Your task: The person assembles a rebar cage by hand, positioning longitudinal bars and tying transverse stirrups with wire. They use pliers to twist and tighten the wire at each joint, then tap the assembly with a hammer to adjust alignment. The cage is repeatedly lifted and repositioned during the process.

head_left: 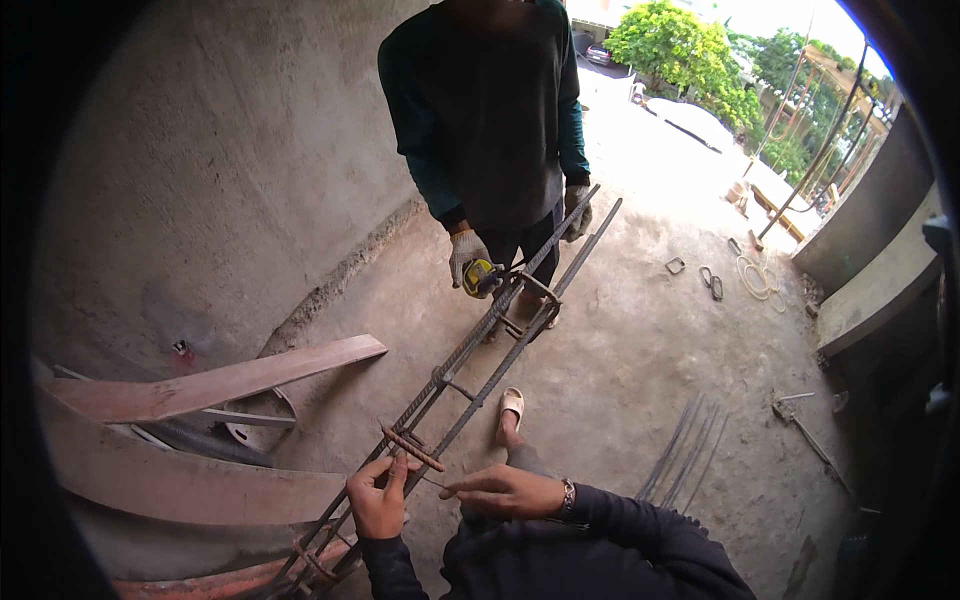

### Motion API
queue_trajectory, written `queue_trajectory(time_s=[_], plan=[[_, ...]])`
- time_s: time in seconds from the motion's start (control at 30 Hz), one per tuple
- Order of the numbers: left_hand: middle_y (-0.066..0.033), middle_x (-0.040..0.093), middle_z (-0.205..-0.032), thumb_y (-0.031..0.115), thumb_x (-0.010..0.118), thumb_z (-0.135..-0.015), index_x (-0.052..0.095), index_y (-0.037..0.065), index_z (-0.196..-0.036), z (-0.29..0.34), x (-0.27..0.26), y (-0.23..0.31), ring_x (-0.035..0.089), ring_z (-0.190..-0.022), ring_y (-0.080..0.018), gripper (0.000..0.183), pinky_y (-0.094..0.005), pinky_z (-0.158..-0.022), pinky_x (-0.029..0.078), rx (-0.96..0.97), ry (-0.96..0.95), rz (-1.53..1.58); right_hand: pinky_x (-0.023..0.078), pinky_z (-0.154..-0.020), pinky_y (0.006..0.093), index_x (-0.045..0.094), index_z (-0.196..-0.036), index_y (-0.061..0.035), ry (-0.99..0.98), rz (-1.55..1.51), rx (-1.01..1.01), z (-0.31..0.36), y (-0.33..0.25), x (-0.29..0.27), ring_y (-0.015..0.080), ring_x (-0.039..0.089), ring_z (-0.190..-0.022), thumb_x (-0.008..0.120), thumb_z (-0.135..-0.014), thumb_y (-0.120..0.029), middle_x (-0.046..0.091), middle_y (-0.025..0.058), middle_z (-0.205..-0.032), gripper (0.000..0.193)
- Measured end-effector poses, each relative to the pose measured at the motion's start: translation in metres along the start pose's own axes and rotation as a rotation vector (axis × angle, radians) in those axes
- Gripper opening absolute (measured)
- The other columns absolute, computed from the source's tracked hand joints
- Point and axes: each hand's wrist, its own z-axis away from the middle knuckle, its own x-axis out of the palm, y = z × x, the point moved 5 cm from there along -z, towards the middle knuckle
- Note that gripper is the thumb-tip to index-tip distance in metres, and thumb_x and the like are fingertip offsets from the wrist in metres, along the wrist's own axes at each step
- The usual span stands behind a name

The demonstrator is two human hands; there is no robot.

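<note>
Rebar frame [468,346] looks partway, hoops [412,448] already on.
Left hand [378,503]: fingers pinched on thin wire [428,480]; right hand [512,492]: can't tell. Which hoops are fastened isn't clear either.

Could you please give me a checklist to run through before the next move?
1. Left hand at the rusty ribbed steel stirrup: ok.
2. Grip of the right hand on the thin wire: cannot tell.
3. Hand protection: not ok, both hands bare.
4. Yellow tape measure: ok, in the co-worker's white knitted glove.
5. Support under the long dark rebar cage: cannot tell, lower end out of view.
</note>
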Motion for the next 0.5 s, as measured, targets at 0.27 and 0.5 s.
queue_trajectory(time_s=[0.27,0.5], plan=[[-0.0071,0.073,-0.087,0.013,0.075,-0.094,0.068,-0.004,-0.104,-0.008,-0.007,-0.016,0.067,-0.080,-0.0108,0.021,-0.0236,-0.077,0.051,-0.071,-0.200,0.338,0.028,-0.053,0.0208,0.057,-0.144,-0.0061,-0.185,-0.531,0.395,0.002,0.010,-0.001,0.0020,0.035,-0.061,0.051,-0.109,-0.032,0.037,-0.0103,-0.070,0.044],[-0.0106,0.072,-0.090,0.014,0.076,-0.094,0.062,-0.004,-0.101,-0.007,-0.011,-0.023,0.071,-0.084,-0.0153,0.023,-0.0277,-0.075,0.057,-0.025,-0.114,0.186,0.029,-0.055,0.0206,0.056,-0.145,-0.0052,-0.183,-0.511,0.403,-0.002,0.015,-0.004,0.0025,0.035,-0.062,0.051,-0.109,-0.030,0.038,-0.0106,-0.071,0.043]])
